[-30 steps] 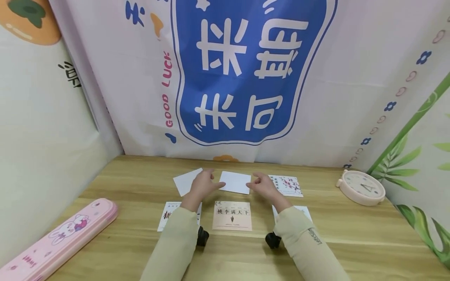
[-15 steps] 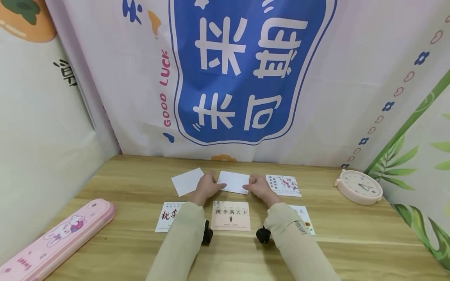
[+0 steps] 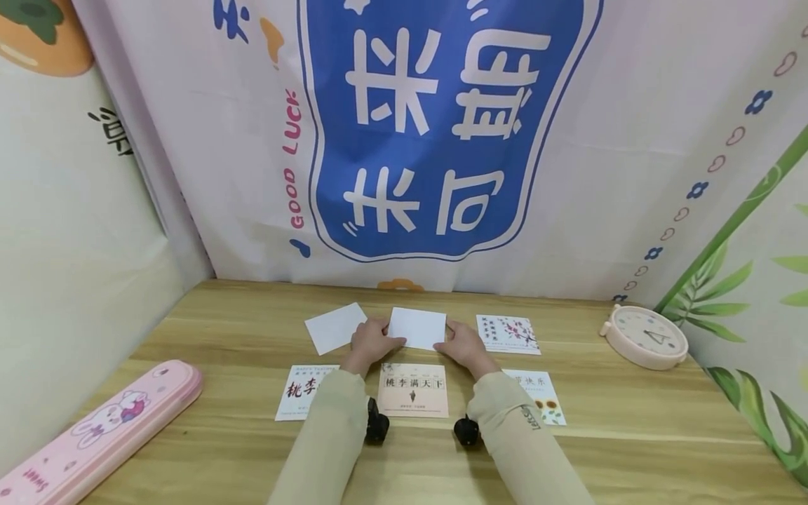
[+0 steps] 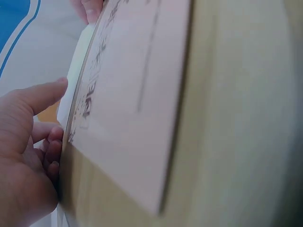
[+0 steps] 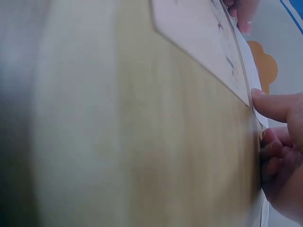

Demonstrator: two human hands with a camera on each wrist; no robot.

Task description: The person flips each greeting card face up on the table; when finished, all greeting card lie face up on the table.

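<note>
A blank white card is at the middle of the back row, held between both hands at its lower corners. My left hand grips its left side, thumb on the face and the other fingers curled at the edge. On the opposite side, my right hand pinches it the same way. The left wrist view shows the left thumb against the white card, beyond a pink printed card. In the right wrist view, the right thumb touches the white card's edge. Whether the card is fully off the table cannot be told.
Another blank card lies askew at back left, a blossom card at back right. The front row has a red-lettered card, the pink card and a sunflower card. A pink pencil case and round clock flank them.
Both hands have closed in on the middle white card and now hold its lower corners. The card sits straighter and slightly farther left than before.
</note>
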